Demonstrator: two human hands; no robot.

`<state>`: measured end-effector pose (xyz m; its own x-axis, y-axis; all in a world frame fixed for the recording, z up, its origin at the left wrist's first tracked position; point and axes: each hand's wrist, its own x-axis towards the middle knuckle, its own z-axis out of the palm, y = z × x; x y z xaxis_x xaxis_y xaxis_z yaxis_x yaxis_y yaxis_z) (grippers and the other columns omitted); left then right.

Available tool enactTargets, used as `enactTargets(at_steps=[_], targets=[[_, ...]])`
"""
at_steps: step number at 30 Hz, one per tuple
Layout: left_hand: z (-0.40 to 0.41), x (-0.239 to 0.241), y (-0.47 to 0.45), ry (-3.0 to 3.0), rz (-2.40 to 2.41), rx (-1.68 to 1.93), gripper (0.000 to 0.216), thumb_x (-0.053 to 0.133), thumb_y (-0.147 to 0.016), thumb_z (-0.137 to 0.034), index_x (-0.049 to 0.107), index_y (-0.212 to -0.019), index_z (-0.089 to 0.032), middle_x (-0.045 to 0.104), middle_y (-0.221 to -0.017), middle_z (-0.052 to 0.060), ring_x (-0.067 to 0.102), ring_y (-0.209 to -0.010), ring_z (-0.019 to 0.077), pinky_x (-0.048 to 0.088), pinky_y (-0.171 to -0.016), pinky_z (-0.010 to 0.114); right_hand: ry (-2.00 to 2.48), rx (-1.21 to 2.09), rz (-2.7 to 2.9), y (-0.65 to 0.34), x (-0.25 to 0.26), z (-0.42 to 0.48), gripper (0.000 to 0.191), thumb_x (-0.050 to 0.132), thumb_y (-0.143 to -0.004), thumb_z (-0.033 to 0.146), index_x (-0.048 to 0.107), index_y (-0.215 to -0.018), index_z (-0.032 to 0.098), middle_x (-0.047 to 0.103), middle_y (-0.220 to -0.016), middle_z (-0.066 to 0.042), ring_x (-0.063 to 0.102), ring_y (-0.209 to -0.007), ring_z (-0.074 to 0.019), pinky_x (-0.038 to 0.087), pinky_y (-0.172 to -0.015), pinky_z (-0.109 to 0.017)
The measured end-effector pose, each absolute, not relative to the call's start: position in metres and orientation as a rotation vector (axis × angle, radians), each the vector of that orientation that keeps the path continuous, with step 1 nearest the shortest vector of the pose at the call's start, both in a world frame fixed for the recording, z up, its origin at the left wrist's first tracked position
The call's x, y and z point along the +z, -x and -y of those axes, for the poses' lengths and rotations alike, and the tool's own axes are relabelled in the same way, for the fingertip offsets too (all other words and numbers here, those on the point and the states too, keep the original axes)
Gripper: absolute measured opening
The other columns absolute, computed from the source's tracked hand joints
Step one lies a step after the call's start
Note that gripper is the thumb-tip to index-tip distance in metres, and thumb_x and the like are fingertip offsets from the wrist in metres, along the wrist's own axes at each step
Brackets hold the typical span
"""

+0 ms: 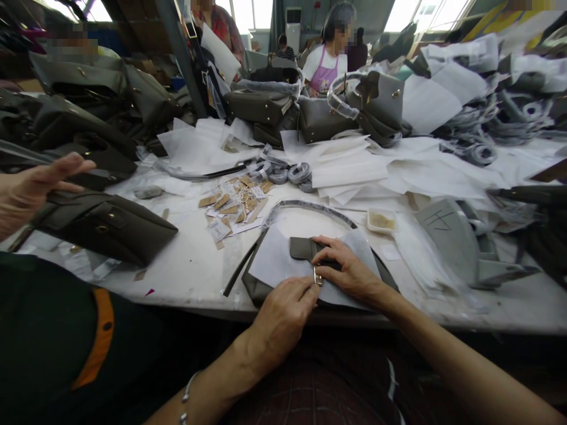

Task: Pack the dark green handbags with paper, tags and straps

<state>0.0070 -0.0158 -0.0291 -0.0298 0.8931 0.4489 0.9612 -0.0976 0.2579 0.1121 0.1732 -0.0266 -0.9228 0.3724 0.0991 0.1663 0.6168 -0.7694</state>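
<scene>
An olive-grey handbag [253, 288] lies at the table's front edge, with a sheet of white paper [277, 260] over its face. Its plastic-wrapped handle [310, 205] arches away behind it. Across the paper lies a dark leather flap tab [300, 248], with a small gold metal clasp [318, 276] at its near end. My left hand [283, 313] pinches the clasp from below, fingers closed. Bent over the tab from the right, my right hand [348, 271] grips it, its fingertips beside the clasp. The undersides of my fingers are hidden.
Cardboard tags [239, 203] with strings lie behind the bag. A small plastic tub [381, 221] stands to the right. At left, a co-worker's hand [48, 183] is over another handbag [115, 227]. White paper sheets [354, 168] and more bags cover the back.
</scene>
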Motion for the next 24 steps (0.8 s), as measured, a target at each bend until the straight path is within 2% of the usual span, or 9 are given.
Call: enactTargets(at_steps=[4, 7, 10, 14, 16, 19, 22, 24], targets=[[0.031, -0.010, 0.017, 2.086, 2.032, -0.456, 0.026, 0.045, -0.095, -0.010, 0.060, -0.116, -0.013, 0.068, -0.117, 0.010, 0.060, -0.117, 0.0261, 0.047, -0.101, 0.045, 0.415, 1.216, 2.585, -0.113, -0.029, -0.175, 0.009, 0.066, -0.084, 0.027, 0.072, -0.090, 0.025, 0.053, -0.141, -0.008, 0.043, -0.135, -0.0293, 0.014, -0.117, -0.060], [0.037, -0.002, 0.032, 2.130, 2.071, -0.221, 0.029, 0.044, -0.093, -0.006, 0.058, -0.118, -0.012, 0.068, -0.118, 0.011, 0.062, -0.112, 0.0244, 0.047, -0.098, 0.042, 0.397, 1.203, 2.599, -0.114, -0.031, -0.176, 0.011, 0.064, -0.086, 0.028, 0.073, -0.093, 0.026, 0.052, -0.143, -0.007, 0.042, -0.136, -0.0284, 0.009, -0.118, -0.059], [0.038, 0.005, 0.036, 2.169, 2.074, -0.015, 0.031, 0.045, -0.092, -0.005, 0.057, -0.120, -0.012, 0.066, -0.122, 0.013, 0.060, -0.115, 0.0255, 0.045, -0.099, 0.041, 0.395, 1.162, 2.675, -0.113, -0.028, -0.177, 0.015, 0.063, -0.088, 0.032, 0.075, -0.096, 0.028, 0.049, -0.146, -0.007, 0.037, -0.140, -0.0284, 0.007, -0.118, -0.058], [0.038, 0.012, 0.030, 2.238, 2.098, 0.166, 0.031, 0.045, -0.091, -0.004, 0.055, -0.119, -0.013, 0.065, -0.121, 0.013, 0.062, -0.111, 0.0251, 0.048, -0.093, 0.039, 0.313, 1.054, 2.938, -0.111, -0.011, -0.175, 0.034, 0.064, -0.087, 0.049, 0.071, -0.116, 0.031, 0.038, -0.155, -0.007, 0.023, -0.147, -0.0314, 0.005, -0.118, -0.060], [0.036, 0.012, 0.025, 2.241, 2.109, 0.227, 0.027, 0.047, -0.089, -0.004, 0.055, -0.114, -0.013, 0.066, -0.114, 0.012, 0.064, -0.103, 0.0247, 0.050, -0.085, 0.037, 0.232, 0.943, 3.073, -0.110, -0.002, -0.174, 0.047, 0.063, -0.086, 0.054, 0.065, -0.127, 0.029, 0.034, -0.156, -0.011, 0.021, -0.147, -0.0334, 0.005, -0.117, -0.061], [0.030, 0.005, 0.019, 2.183, 2.055, 0.297, 0.018, 0.048, -0.087, -0.003, 0.056, -0.102, -0.012, 0.066, -0.094, 0.010, 0.065, -0.083, 0.0239, 0.051, -0.070, 0.034, 0.137, 0.788, 3.162, -0.111, 0.006, -0.172, 0.050, 0.062, -0.089, 0.049, 0.060, -0.133, 0.027, 0.038, -0.153, -0.012, 0.025, -0.145, -0.0344, 0.006, -0.117, -0.061], [0.022, 0.000, 0.018, 2.095, 1.945, 0.262, 0.015, 0.047, -0.087, -0.001, 0.055, -0.087, -0.014, 0.061, -0.075, 0.006, 0.061, -0.066, 0.0218, 0.047, -0.058, 0.032, 0.125, 0.910, 3.121, -0.112, 0.000, -0.175, 0.045, 0.055, -0.093, 0.044, 0.058, -0.136, 0.029, 0.040, -0.153, -0.009, 0.024, -0.146, -0.0342, 0.010, -0.117, -0.062], [0.018, 0.002, 0.020, 2.019, 1.873, 0.120, 0.015, 0.046, -0.088, -0.003, 0.056, -0.085, -0.015, 0.059, -0.071, 0.004, 0.059, -0.063, 0.0212, 0.046, -0.057, 0.032, 0.128, 1.086, 3.041, -0.114, -0.007, -0.179, 0.042, 0.053, -0.095, 0.044, 0.058, -0.135, 0.031, 0.041, -0.152, -0.007, 0.022, -0.146, -0.0343, 0.012, -0.117, -0.063]])
